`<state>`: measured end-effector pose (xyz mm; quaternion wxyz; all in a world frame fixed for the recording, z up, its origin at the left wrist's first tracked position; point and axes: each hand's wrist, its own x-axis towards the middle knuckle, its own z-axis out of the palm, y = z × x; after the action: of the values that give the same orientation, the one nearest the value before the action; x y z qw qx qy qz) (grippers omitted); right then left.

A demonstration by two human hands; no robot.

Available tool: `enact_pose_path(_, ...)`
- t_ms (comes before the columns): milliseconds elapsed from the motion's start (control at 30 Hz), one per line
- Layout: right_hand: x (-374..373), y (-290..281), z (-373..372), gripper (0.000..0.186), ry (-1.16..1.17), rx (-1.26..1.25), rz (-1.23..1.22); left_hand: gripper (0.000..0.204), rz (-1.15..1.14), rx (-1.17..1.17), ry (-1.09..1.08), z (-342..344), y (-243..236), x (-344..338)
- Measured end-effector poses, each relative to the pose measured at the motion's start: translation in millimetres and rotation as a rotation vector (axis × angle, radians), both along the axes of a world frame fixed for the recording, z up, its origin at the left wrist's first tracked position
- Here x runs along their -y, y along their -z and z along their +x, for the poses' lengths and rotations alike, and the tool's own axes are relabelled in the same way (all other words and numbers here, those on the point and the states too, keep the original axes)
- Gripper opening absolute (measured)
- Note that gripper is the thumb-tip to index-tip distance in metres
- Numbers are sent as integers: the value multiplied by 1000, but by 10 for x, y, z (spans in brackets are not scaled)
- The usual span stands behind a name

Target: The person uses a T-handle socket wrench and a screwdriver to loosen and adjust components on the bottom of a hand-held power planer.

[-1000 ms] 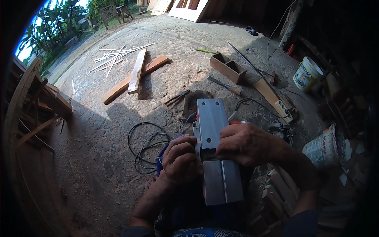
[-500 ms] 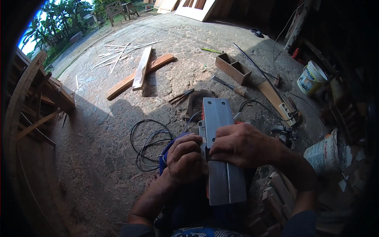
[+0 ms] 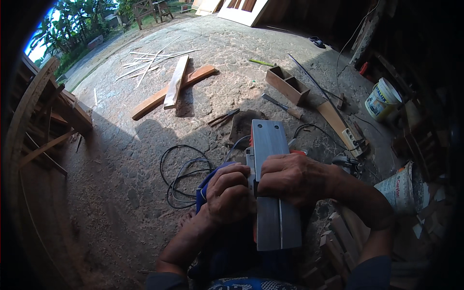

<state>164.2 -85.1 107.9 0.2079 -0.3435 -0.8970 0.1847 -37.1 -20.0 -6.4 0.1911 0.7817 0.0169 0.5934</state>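
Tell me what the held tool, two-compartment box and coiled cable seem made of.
Tool: flat faces look like bare metal, dull grey with a brushed sheen.
Box: apparently unpainted wood, judging by its brown, boardlike sides.
Cable: probably dark rubber or plastic, from its smooth loops; which, unclear.

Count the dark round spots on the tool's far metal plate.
2: left spot and right spot, both near the far end of the metal plate. The right hand covers part, so more may be hidden.

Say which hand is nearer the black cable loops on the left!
Left. The left hand is on the metal tool, right of the cable loops; the right hand is farther right, across the tool.
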Motion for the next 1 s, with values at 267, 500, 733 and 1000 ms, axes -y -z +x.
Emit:
enact_pose_path(267, 350, -210, 267, 12, 299, 50, -82, 18, -53, 26, -8, -10, 70, 1)
enact_pose_path(500, 495, -123, 289, 12, 344, 49, -107, 13, -57, 33, 1, 3, 80, 23)
enact_pose_path(733, 393, -30, 344, 8, 195, 22, 12, 11, -59, 33, 1, 3, 73, 21)
enact_pose_path(1000, 368, 10, 400, 10, 136, 24, -12, 13, -44, 33, 15, 6, 86, 6)
